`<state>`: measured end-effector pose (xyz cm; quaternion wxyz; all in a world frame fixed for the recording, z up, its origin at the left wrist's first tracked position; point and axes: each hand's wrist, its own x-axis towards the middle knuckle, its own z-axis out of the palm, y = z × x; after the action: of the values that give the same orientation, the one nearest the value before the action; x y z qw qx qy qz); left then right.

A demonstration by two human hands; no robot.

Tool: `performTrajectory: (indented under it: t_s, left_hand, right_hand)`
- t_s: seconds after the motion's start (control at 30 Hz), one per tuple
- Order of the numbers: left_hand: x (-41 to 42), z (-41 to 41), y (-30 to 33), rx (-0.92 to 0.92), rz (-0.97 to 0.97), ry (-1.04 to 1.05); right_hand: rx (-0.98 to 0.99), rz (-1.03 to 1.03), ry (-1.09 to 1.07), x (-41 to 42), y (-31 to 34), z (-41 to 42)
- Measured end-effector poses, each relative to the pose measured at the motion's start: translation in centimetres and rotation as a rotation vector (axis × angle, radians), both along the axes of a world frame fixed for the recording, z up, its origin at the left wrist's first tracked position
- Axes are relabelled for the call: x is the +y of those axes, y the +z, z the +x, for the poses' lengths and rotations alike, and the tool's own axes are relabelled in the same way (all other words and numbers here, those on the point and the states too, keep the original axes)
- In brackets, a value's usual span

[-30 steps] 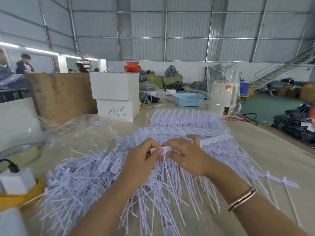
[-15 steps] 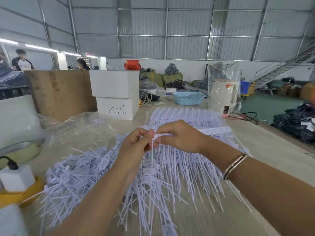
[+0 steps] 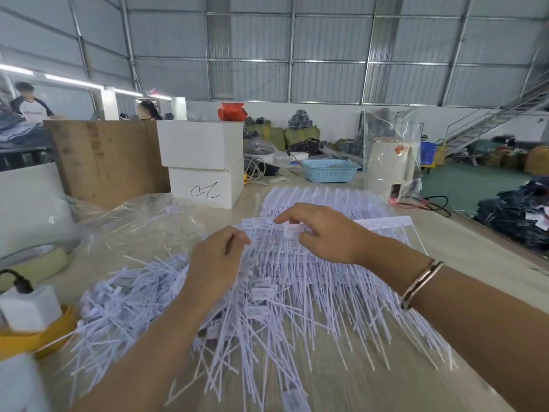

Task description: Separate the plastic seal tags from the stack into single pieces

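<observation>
While right hand [image 3: 323, 233] pinches one white plastic seal tag [image 3: 292, 230] mid-frame, left hand [image 3: 217, 257] curled, grip unclear; thin tail may snag the pile.

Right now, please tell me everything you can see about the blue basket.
The blue basket is a shallow, rectangular tray of light blue plastic with a flared rim and perforated walls. It sits upright on the far part of the table, beyond the tags, between the white boxes and a white cylinder. Its contents cannot be seen. No hand touches it.
</observation>
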<state>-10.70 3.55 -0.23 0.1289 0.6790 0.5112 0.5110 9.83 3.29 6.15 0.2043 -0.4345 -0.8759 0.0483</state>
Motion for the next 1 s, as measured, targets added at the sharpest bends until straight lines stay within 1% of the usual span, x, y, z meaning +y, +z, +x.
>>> performTrajectory:
  t_s: [0.1,0.13,0.17,0.23,0.3,0.37,0.4,0.47,0.5,0.57,0.63,0.67,0.73,0.8,0.9,1.0]
  left_hand:
    - [0.5,0.0,-0.4,0.255,0.061,0.164]
    - [0.5,0.3,-0.3,0.254,0.053,0.159]
    - [0.2,0.6,-0.2,0.182,0.041,0.086]
    - [-0.8,1.7,0.4,-0.039,-0.051,-0.169]
    - [-1.4,2.9,0.9,-0.116,-0.140,-0.307]
    - [-1.4,3.8,0.8,-0.163,-0.123,-0.322]
    - [-1.3,4.1,0.8,-0.222,-0.107,-0.308]
    - [-1.1,4.1,0.6,-0.341,-0.099,-0.293]
    - [-1.1,3.9,0.4,-0.371,-0.097,-0.301]
    - [-1.2,3.7,-0.1,-0.364,-0.083,-0.316]
    - [-1.3,3.4,-0.6,-0.350,-0.069,-0.297]
    - [-1.3,3.3,-0.8,-0.351,-0.069,-0.286]
    - [-1.4,3.1,-1.1,-0.351,-0.092,-0.286]
    - [-1.5,3.0,-1.4,-0.355,-0.123,-0.308]
    - [-1.5,3.0,-1.8,-0.338,-0.145,-0.298]
    - [-1.4,3.0,-2.4,-0.337,-0.143,-0.214]
  right_hand:
    - [0.071,-0.112,0.021,0.2,-0.3,-0.4]
    - [0.077,-0.117,0.029,0.3,-0.4,-0.4]
    - [0.084,-0.117,0.038,0.3,-0.5,-0.4]
    - [0.100,-0.112,0.055,0.4,-0.6,-0.6]
    - [0.108,-0.108,0.074,0.3,-0.7,-1.1]
    - [0.138,-0.117,0.104,0.0,-0.8,-1.6]
    - [0.161,-0.121,0.110,-0.2,-0.8,-1.7]
    - [0.186,-0.091,0.060,-0.6,-0.8,-1.4]
    - [0.185,-0.059,0.014,-0.7,-0.9,-1.0]
    - [0.148,0.026,-0.075,-0.8,-1.4,-0.1]
    - [0.031,0.115,-0.141,-0.8,-1.9,0.5]
    - [-0.020,0.142,-0.148,-0.8,-2.0,0.5]
    - [-0.052,0.172,-0.123,-0.8,-2.3,0.4]
    - [-0.030,0.182,-0.092,-0.5,-2.6,0.2]
    - [0.076,0.159,-0.047,0.1,-3.7,-0.3]
    - [0.181,0.248,-0.063,0.4,-6.0,-1.3]
